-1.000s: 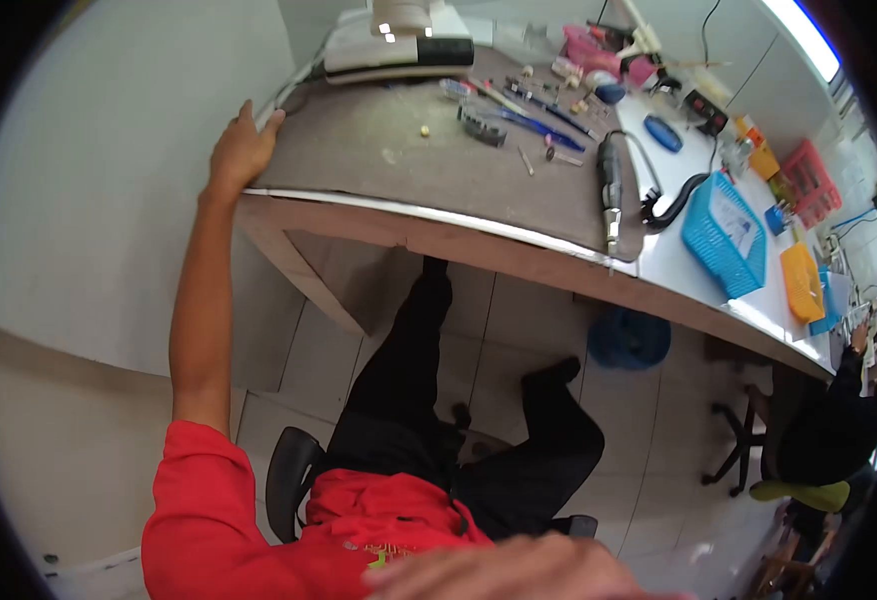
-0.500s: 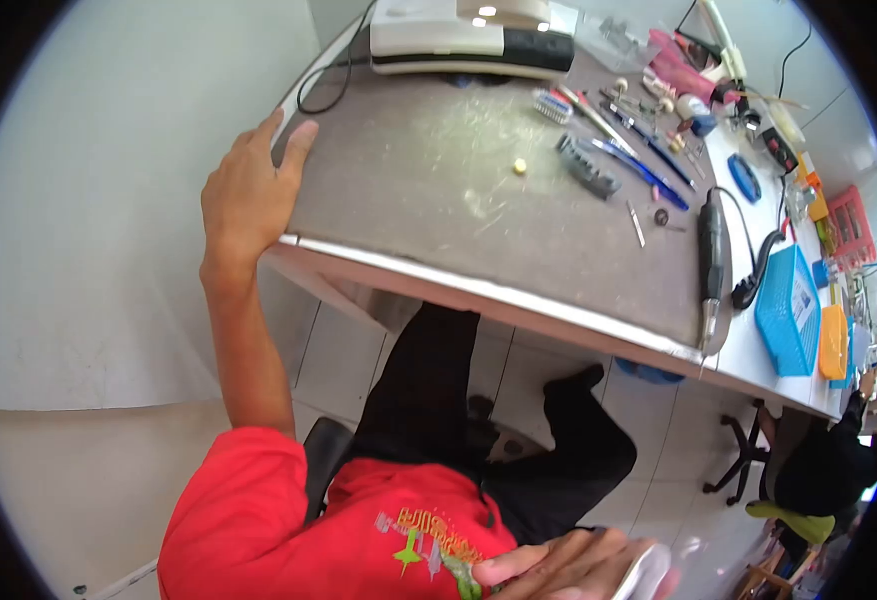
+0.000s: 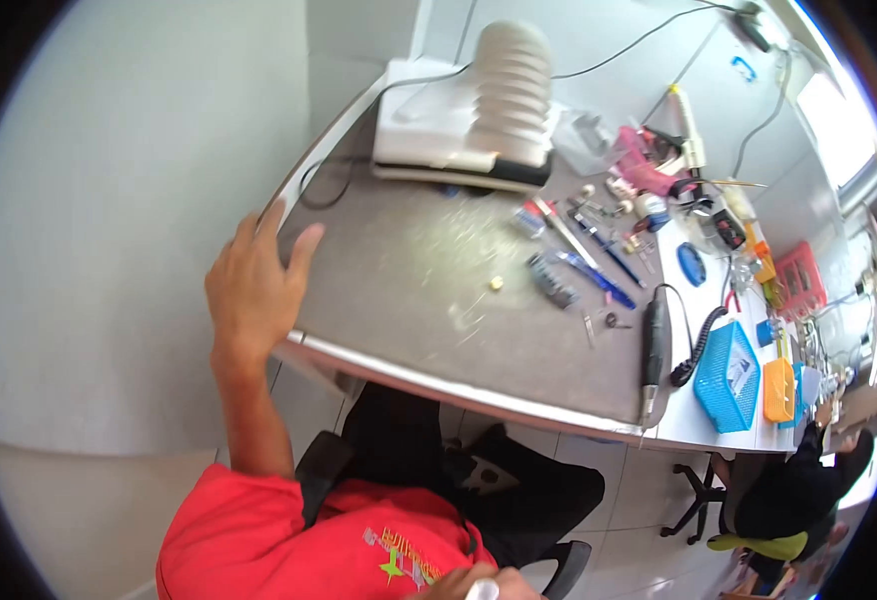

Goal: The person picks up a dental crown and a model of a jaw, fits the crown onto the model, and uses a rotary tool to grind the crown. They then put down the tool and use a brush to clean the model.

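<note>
My left hand (image 3: 256, 292) lies on the left edge of the grey-topped table (image 3: 399, 290), fingers spread and holding nothing. Low at the bottom edge of the view, my right hand (image 3: 479, 584) is mostly cut off in front of the red shirt. Its fingers are bent around a white object (image 3: 483, 590), too little of which shows to name. On the tabletop are a small yellowish piece (image 3: 497, 284), a grey toothed object (image 3: 553, 280), blue pens (image 3: 599, 279) and a black rotary handpiece (image 3: 653, 355) near the right edge.
A white device with a ribbed hose (image 3: 512, 95) stands at the table's back. To the right are a blue basket (image 3: 728, 380), an orange tray (image 3: 780, 390), a blue oval item (image 3: 692, 264) and a coiled cord. Another person in black (image 3: 781, 495) is at the lower right.
The view has tilted upward, so the table sits lower and more of the white device shows. My right hand has moved lower and left in the view. My left hand stays at the table edge.
</note>
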